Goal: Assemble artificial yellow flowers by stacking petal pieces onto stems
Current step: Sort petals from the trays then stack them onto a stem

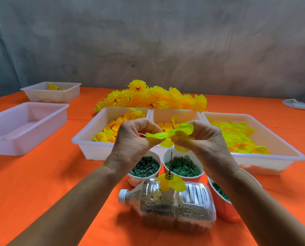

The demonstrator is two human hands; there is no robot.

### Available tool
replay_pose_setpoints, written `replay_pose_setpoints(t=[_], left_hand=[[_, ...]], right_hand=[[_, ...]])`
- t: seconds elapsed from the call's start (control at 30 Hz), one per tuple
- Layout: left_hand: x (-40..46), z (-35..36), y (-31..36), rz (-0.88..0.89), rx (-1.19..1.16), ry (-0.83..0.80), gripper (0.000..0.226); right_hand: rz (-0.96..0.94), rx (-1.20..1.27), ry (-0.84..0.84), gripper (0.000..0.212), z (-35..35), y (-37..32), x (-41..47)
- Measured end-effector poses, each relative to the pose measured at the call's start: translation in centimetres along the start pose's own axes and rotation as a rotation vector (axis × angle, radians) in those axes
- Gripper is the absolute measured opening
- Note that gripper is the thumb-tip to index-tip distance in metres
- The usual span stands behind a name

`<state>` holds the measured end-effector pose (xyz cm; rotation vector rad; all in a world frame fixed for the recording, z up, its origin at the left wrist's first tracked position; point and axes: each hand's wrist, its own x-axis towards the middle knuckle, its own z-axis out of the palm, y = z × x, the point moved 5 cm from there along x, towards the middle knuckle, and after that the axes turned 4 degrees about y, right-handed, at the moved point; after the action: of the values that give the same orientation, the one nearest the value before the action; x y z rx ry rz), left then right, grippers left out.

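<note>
Both hands pinch one yellow petal piece [167,137] held up over the trays: left hand [135,139] on its left lobe, right hand [201,141] on its right, so it stretches left to right. Below, near, a thin stem [170,166] stands upright from a sand-filled bottle [169,206] lying on its side, already carrying yellow petals [173,183].

Just one head cam, looking forward and down over the orange table [41,183], sitting close above both hands, facing the grey wall [148,41].
</note>
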<state>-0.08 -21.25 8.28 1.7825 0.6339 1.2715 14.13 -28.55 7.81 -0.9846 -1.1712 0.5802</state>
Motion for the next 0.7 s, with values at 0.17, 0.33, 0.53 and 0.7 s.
replay_pose_setpoints(t=[0.17,0.33,0.53,0.7], left_hand=[[-0.9,-0.3,0.2,0.013,0.000,-0.023,0.023],[-1.6,-0.4,0.0,-0.007,0.012,-0.041,0.021],[-2.2,-0.3,-0.1,-0.028,0.010,-0.045,0.020],[-2.4,-0.1,0.1,-0.022,0.000,-0.063,0.019]], right_hand=[[0.048,0.031,-0.015,0.016,0.1,0.5,-0.7],[0.068,0.034,-0.035,0.011,0.2,0.6,-1.5],[0.077,0.033,-0.050,0.011,0.4,0.6,-2.1],[0.080,0.036,-0.043,0.013,0.1,0.6,-2.4]])
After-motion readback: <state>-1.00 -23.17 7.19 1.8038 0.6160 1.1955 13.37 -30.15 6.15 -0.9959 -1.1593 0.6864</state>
